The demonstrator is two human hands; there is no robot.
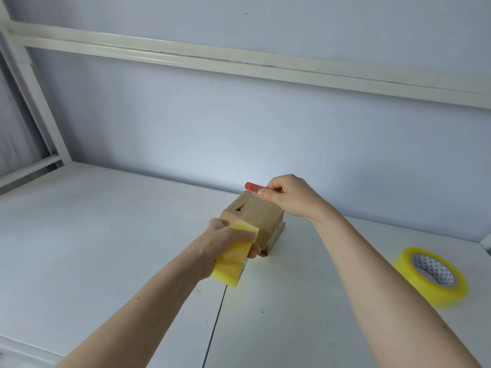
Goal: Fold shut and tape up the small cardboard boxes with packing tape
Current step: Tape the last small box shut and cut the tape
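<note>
A small brown cardboard box [253,217] stands closed on the white table [106,235], with clear tape shining across its top. My left hand [225,241] grips a yellow roll of packing tape [233,257] against the box's near edge. My right hand [288,196] pinches a red utility knife [253,187] at the box's far top edge, its tip pointing left. The box's near face is partly hidden behind the roll and my left hand.
A second yellow tape roll [431,276] lies flat on the table at the right. A seam [215,322] runs between two tabletop panels. The blue wall [239,128] rises right behind the box, and a white metal frame [39,115] stands at the far left.
</note>
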